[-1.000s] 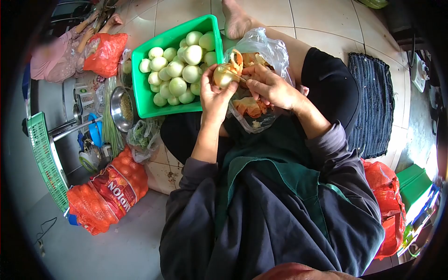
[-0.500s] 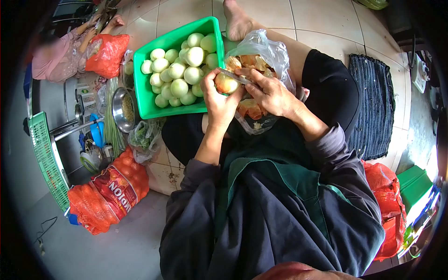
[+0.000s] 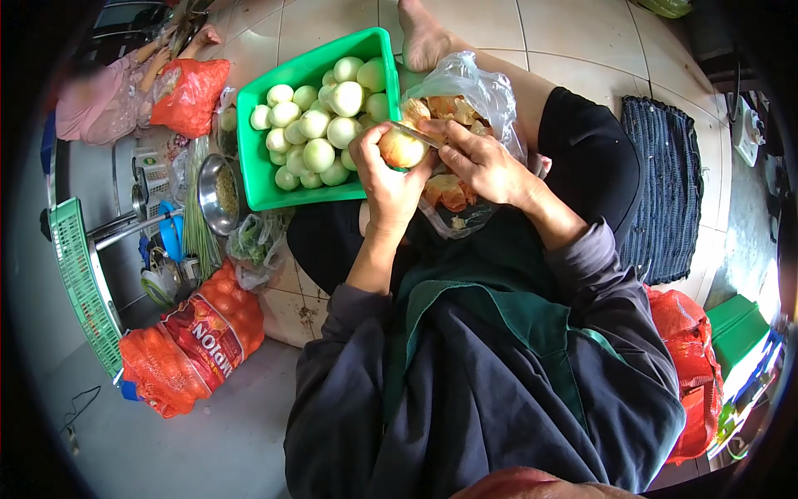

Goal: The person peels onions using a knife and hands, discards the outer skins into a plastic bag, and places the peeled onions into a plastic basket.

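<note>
Left hand [image 3: 387, 181] has the onion [image 3: 401, 152] — fingers curled round it, thumb at the near side. Onion is brown-yellow, held up in front of the person, between the green tub [image 3: 307, 199] and the clear plastic bag [image 3: 485, 73].

Right hand [image 3: 490, 169] is pinching a knife [image 3: 416, 134], fingers pressed together on the handle end. Blade crosses the onion's far edge, tip by the left index finger. Can't tell if the edge is cutting in.

Tub holds a pile of pale peeled onions [image 3: 316, 125]. Bag sits open on the right, brown onion skins [image 3: 450, 193] inside, partly under the right hand.

Around: printed orange mesh sack [image 3: 199, 345] and metal bowl [image 3: 208, 190] on the left, dark woven mat [image 3: 661, 187] on the right — mat on the tiled floor [image 3: 573, 37].
</note>
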`<act>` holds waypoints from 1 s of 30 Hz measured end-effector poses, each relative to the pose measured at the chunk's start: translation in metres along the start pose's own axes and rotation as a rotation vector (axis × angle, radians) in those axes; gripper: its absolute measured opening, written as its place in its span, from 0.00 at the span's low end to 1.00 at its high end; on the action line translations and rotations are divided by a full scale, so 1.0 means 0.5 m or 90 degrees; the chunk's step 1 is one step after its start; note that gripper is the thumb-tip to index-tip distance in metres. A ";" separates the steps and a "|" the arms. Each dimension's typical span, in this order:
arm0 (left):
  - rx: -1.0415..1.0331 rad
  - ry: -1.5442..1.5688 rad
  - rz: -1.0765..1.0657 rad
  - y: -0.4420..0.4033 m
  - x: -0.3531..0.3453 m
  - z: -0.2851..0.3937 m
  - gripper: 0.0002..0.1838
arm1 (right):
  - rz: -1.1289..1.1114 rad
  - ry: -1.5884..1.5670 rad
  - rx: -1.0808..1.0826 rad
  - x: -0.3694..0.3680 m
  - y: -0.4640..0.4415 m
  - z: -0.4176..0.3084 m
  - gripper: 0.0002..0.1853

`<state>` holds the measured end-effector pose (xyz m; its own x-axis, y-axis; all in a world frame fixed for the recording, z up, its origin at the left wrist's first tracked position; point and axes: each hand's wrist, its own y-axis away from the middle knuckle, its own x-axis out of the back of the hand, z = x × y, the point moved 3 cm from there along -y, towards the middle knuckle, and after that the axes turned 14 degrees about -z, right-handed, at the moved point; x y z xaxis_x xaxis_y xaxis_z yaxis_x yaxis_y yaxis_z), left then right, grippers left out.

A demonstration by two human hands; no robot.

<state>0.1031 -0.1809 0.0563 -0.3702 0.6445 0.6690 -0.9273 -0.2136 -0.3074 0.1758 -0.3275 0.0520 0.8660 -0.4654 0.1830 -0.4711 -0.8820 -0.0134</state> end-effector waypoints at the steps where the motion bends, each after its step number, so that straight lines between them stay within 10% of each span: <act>1: -0.002 -0.006 0.002 0.000 0.000 0.003 0.38 | 0.011 0.023 0.012 0.000 0.000 -0.002 0.20; 10: -0.013 0.015 0.004 -0.006 0.005 0.006 0.37 | -0.063 -0.192 -0.154 0.013 0.003 -0.002 0.21; 13: -0.038 -0.036 0.010 -0.006 0.009 0.007 0.38 | -0.014 -0.062 0.007 -0.003 -0.001 -0.001 0.21; 30: -0.076 -0.088 0.028 -0.010 0.014 0.012 0.36 | -0.059 -0.032 -0.046 0.006 0.003 -0.009 0.20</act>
<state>0.1048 -0.1799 0.0665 -0.4225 0.5279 0.7367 -0.8997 -0.1461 -0.4113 0.1769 -0.3299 0.0568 0.9127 -0.3873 0.1301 -0.3983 -0.9144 0.0722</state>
